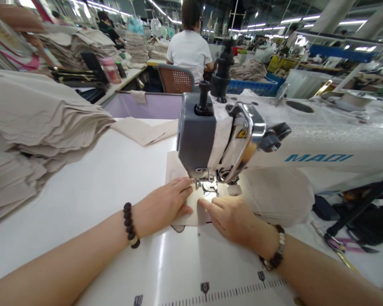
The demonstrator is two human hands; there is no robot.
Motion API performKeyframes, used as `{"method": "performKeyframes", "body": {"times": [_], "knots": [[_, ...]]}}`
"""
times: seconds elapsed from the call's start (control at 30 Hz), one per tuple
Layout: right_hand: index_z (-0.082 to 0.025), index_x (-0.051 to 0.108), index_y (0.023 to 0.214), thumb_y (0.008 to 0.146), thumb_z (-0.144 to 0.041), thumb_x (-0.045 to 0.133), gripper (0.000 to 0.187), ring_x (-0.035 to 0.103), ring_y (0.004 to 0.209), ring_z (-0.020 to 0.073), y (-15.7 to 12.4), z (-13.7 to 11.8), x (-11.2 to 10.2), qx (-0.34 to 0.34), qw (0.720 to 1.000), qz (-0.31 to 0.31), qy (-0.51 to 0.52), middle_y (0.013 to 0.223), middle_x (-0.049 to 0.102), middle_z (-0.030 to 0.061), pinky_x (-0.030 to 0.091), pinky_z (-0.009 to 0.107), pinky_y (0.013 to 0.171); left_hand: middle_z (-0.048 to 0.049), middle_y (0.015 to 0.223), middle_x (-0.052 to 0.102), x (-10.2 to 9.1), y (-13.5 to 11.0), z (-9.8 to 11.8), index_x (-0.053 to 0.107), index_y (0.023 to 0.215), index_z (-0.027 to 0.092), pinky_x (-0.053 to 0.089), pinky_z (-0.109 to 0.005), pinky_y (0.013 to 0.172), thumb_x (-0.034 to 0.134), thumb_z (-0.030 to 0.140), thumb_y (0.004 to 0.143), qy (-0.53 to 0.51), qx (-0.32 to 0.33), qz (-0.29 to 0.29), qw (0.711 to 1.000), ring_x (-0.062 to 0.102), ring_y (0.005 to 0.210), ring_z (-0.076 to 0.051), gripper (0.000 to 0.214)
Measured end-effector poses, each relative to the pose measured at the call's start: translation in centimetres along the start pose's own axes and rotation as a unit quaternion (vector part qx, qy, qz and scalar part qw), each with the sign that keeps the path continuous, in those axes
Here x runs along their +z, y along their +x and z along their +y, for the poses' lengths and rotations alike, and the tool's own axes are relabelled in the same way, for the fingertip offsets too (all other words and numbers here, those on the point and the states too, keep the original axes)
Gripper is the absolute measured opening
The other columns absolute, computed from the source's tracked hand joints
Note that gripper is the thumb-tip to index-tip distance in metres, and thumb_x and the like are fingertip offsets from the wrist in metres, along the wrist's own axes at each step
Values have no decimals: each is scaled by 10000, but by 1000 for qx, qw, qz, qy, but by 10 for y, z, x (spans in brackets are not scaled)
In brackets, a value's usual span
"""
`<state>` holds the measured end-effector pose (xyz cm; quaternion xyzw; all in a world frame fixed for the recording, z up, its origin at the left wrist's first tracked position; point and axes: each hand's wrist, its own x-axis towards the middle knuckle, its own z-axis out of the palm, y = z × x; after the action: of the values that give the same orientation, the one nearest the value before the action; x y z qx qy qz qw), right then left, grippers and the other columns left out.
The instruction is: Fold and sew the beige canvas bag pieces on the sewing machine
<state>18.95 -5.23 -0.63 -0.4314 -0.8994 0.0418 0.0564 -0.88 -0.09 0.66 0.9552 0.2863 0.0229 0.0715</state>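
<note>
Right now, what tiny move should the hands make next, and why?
Maybe ease the cloth gently forward, because the left hand and right hand both touch it, close to the foot of the machine.

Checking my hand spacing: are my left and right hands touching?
Apart. The head view shows cloth in the gap between the left hand and the right hand.

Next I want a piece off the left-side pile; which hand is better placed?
Left, I'd judge: the left hand is nearer the pile; the right hand lies farther across. Both rest on the cloth.
</note>
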Motion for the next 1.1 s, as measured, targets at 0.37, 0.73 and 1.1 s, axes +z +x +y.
{"method": "performKeyframes", "body": {"times": [0.37,0.73,1.1], "knots": [[-159,552,1043,802,-98,476,260,532,593,145,3,-1,4,24,999,17,-18,709,607,11,251,286,510,-135,1063,541,-1,4,-11,515,1083,48,445,-371,892,534,233,850,-21,18,24,999,508,1056,-252,298],[-161,546,1072,804,-107,438,294,543,603,140,5,-2,6,41,999,20,-9,708,607,5,271,289,509,-145,1140,525,-3,7,-13,495,1124,56,428,-370,919,518,235,861,-24,10,8,1000,502,1083,-245,319],[-153,522,1127,801,-95,448,339,551,622,143,5,-1,8,55,998,19,-18,758,629,20,263,290,502,-147,1149,514,0,8,-16,493,1128,63,401,-385,950,494,238,875,-25,17,23,999,480,1101,-246,307]]}}
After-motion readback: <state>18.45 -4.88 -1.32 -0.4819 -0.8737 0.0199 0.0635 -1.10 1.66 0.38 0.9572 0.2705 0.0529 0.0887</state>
